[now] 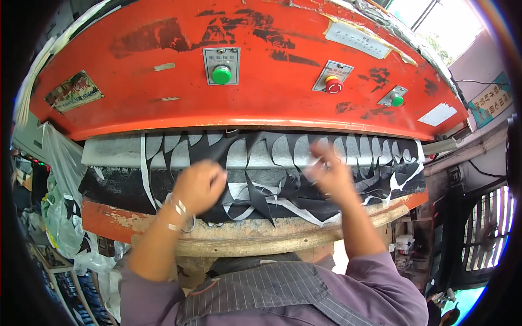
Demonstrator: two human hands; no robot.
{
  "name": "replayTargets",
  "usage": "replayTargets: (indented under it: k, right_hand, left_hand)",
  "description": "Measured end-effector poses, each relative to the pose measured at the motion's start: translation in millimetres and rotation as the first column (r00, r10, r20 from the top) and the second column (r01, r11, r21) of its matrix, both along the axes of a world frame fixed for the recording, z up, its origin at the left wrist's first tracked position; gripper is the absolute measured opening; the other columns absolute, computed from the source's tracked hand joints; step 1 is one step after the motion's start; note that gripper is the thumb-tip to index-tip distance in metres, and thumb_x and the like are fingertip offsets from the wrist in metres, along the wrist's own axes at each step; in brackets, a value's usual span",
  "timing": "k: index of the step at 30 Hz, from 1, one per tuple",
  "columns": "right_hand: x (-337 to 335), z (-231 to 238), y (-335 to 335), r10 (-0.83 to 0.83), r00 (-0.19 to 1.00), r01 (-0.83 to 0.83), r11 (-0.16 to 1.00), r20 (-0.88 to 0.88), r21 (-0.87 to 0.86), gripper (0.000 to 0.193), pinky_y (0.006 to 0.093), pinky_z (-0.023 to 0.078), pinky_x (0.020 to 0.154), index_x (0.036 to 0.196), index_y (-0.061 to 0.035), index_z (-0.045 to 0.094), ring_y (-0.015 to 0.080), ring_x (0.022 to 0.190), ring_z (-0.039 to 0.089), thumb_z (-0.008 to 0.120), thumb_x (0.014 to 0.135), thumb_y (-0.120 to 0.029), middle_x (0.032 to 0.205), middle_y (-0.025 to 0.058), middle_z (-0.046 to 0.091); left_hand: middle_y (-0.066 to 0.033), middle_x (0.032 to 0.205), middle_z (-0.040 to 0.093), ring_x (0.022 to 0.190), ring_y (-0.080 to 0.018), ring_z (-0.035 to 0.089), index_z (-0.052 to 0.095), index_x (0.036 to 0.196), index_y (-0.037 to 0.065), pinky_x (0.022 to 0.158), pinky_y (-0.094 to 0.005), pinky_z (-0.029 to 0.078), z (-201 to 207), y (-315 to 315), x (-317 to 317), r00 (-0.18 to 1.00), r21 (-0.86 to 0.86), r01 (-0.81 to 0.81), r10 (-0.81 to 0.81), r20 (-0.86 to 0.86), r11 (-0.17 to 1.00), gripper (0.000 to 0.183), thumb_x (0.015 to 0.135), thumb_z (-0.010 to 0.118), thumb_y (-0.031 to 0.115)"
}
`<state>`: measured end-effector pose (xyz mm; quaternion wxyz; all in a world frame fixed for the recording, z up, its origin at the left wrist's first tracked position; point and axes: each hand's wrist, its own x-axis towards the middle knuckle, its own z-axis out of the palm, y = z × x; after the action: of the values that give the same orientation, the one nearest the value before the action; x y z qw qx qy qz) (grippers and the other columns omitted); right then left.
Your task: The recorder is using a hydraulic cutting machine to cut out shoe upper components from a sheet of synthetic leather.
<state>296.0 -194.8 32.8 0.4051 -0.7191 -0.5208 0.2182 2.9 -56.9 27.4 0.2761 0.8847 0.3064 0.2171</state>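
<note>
Black sheet (pixel 262 202), white showing along borders and on twisted strips. Row of curved cut-outs, narrow webs between. Spread lengthwise over bench (pixel 111 187): rear part flat near back edge, front part loose, crumpled, strips trailing toward front edge.

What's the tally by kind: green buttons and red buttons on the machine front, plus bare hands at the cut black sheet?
Green buttons: 2
Red button: 1
Bare hands at the cut black sheet, left hand and right hand: 2
Total: 5
</note>
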Motion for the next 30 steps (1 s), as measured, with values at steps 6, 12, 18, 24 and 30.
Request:
replayTargets:
  k: [6,12,18,24,30]
  right_hand:
    - [-138.9,-54.9,-57.7,0.704,0.683,-0.689,0.709,0.196,-0.150,0.055,0.0400,0.051,0.081,0.115,-0.0008,0.059,0.0314,0.098,0.060,0.076,0.074,-0.033,0.102,0.0152,0.062]
    - [-169.3,-69.8,-52.7,0.552,0.686,-0.539,0.823,0.474,-0.179,0.039,0.0339,0.052,0.068,0.095,-0.0034,0.061,0.0240,0.081,0.061,0.074,0.065,-0.025,0.087,0.0081,0.062]
    - [-136.6,-38.0,-19.9,0.816,0.565,-0.710,0.556,0.121,-0.432,0.029,0.0434,0.053,0.071,0.089,-0.0051,0.065,0.0321,0.084,0.065,0.069,0.075,-0.030,0.085,0.0140,0.066]
    - [-86.5,1.1,149.6,0.197,0.945,-0.117,0.949,0.262,-0.294,0.064,0.0466,0.052,0.080,0.121,-0.0034,0.050,0.0402,0.097,0.062,0.064,0.082,-0.052,0.112,0.0238,0.055]
    - [-57.3,-32.1,252.1,0.036,0.973,0.072,0.892,0.229,-0.447,0.070,0.0456,0.052,0.083,0.122,0.0011,0.042,0.0445,0.099,0.061,0.071,0.075,-0.042,0.121,0.0270,0.041]
  left_hand:
    - [-0.0073,0.076,0.064,0.072,-0.0280,0.062,0.071,0.078,0.011,0.063,-0.0382,0.050,-47.6,-108.4,-55.5,0.988,-0.088,-0.006,-0.007,-0.152,0.996,0.016,0.083,0.062,0.023]
    - [-0.0061,0.071,0.063,0.069,-0.0267,0.059,0.070,0.071,0.009,0.062,-0.0380,0.048,-60.1,-121.1,-52.3,0.981,0.069,-0.122,0.130,-0.142,0.990,0.011,0.077,0.065,0.018]
    - [-0.0089,0.067,0.063,0.063,-0.0288,0.060,0.070,0.068,0.007,0.060,-0.0398,0.049,-52.6,-96.0,-50.4,0.990,-0.073,-0.006,-0.005,-0.144,0.997,0.016,0.076,0.065,0.020]
    - [-0.0113,0.068,0.063,0.061,-0.0269,0.061,0.068,0.071,0.003,0.056,-0.0347,0.047,-5.5,-8.0,-9.4,0.958,-0.439,0.085,-0.194,-0.210,0.895,0.022,0.082,0.066,0.022]
    - [-0.0051,0.085,0.067,0.076,-0.0109,0.060,0.066,0.093,-0.001,0.069,-0.0247,0.048,-34.6,59.8,49.1,0.907,-0.721,0.061,0.263,0.329,0.690,0.014,0.091,0.059,0.010]
